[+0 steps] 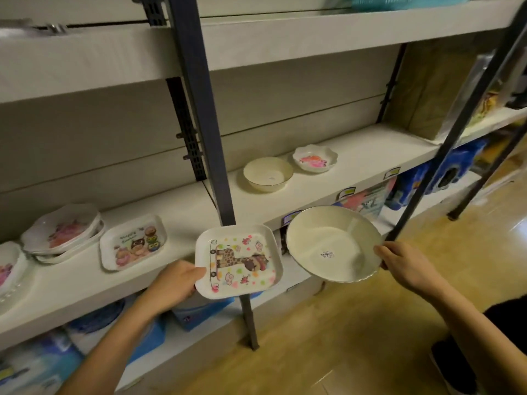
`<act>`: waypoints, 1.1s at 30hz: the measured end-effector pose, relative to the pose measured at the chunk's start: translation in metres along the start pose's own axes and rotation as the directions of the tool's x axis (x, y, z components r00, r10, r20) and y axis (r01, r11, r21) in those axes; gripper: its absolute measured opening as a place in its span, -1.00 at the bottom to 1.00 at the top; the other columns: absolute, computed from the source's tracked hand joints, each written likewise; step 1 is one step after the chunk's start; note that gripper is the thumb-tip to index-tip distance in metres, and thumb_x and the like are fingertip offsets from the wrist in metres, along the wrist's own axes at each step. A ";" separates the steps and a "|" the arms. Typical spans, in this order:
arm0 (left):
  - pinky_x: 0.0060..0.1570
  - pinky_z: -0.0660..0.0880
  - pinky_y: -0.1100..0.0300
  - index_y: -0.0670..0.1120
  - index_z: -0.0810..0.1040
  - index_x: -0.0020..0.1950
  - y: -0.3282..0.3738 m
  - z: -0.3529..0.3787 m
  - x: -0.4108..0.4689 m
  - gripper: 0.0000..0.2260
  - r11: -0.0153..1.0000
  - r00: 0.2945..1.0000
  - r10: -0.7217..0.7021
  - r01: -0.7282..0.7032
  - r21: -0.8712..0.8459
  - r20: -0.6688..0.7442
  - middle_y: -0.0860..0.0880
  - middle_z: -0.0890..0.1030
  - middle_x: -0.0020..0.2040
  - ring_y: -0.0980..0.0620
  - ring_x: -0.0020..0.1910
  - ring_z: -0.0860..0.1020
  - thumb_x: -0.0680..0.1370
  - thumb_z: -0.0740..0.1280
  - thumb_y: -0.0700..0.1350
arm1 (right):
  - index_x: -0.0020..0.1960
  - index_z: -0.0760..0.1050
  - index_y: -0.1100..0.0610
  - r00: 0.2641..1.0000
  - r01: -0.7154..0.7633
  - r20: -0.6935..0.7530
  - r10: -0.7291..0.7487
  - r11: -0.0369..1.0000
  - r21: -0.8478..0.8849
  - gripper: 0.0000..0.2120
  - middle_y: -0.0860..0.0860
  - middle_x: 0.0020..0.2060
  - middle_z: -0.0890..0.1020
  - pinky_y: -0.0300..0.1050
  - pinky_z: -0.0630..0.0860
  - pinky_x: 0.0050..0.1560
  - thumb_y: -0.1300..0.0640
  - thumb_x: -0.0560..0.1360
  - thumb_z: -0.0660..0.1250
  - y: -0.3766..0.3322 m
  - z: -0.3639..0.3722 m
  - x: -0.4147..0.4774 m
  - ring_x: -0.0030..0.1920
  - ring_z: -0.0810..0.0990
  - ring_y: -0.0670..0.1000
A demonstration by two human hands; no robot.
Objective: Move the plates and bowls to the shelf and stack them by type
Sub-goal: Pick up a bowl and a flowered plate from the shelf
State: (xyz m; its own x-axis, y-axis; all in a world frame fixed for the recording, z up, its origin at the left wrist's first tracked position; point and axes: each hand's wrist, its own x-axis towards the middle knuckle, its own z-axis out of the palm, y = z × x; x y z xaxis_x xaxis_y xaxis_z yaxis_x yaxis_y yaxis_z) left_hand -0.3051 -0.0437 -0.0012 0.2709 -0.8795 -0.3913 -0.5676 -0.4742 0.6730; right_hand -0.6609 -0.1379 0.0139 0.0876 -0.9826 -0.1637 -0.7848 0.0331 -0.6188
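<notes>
My left hand [176, 283] grips the left edge of a square white plate with a giraffe picture [238, 260], held in front of the shelf [176, 220]. My right hand [405, 266] holds the right rim of a large cream bowl [333, 243] with a barcode sticker, tilted toward me. On the shelf lie a square cartoon plate [133, 242], a stack of scalloped pink-print plates [62, 230], a plain cream bowl [268, 173] and a small scalloped pink-print dish [315, 158]. Another dish [8, 269] shows at the far left edge.
A dark metal upright [205, 115] stands just behind the giraffe plate, and a second slanted post [445, 155] rises at the right. The lower shelf holds blue packaged goods [199, 312]. Wooden floor [356, 337] lies below, with a dark shoe [453, 369] at the bottom right.
</notes>
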 end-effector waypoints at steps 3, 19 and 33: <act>-0.20 0.40 0.14 -0.19 0.66 -0.04 0.024 0.025 0.001 -0.72 1.000 1.000 0.008 -0.008 0.018 -0.002 -0.20 0.69 -0.13 -0.10 -0.25 0.57 0.57 0.17 -0.13 | -0.14 0.55 0.37 1.000 0.003 0.008 -0.003 1.000 0.002 -0.64 0.04 -0.43 0.48 -0.07 0.37 -0.26 0.14 0.59 0.11 0.021 -0.017 0.013 -0.37 0.44 0.02; -0.29 0.37 0.19 -0.23 0.64 -0.04 0.100 0.068 0.071 -0.71 0.992 0.988 -0.117 0.111 -0.060 -0.104 -0.19 0.63 -0.26 -0.07 -0.33 0.52 0.57 0.18 -0.11 | -0.21 0.50 0.33 0.991 0.098 0.085 -0.100 0.995 0.026 -0.65 0.12 -0.37 0.48 0.01 0.39 -0.15 0.13 0.59 0.11 0.051 -0.054 0.154 -0.28 0.45 0.11; -0.29 0.45 0.18 -0.15 0.52 -0.25 0.154 0.066 0.114 -0.71 0.943 0.893 -0.332 0.325 -0.076 -0.304 -0.13 0.54 -0.23 -0.08 -0.25 0.55 0.60 0.15 -0.10 | -0.26 0.43 0.24 0.919 0.350 0.211 -0.333 0.936 -0.046 -0.65 0.30 -0.12 0.61 -0.09 0.30 -0.15 0.09 0.57 0.04 -0.024 -0.018 0.334 -0.08 0.53 0.27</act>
State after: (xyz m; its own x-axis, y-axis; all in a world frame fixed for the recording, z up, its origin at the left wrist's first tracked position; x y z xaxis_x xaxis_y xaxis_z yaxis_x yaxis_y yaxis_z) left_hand -0.4129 -0.2141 0.0169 0.6665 -0.6400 -0.3824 -0.3877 -0.7356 0.5555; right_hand -0.6244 -0.4699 -0.0119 0.4718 -0.8753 -0.1066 -0.7316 -0.3211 -0.6013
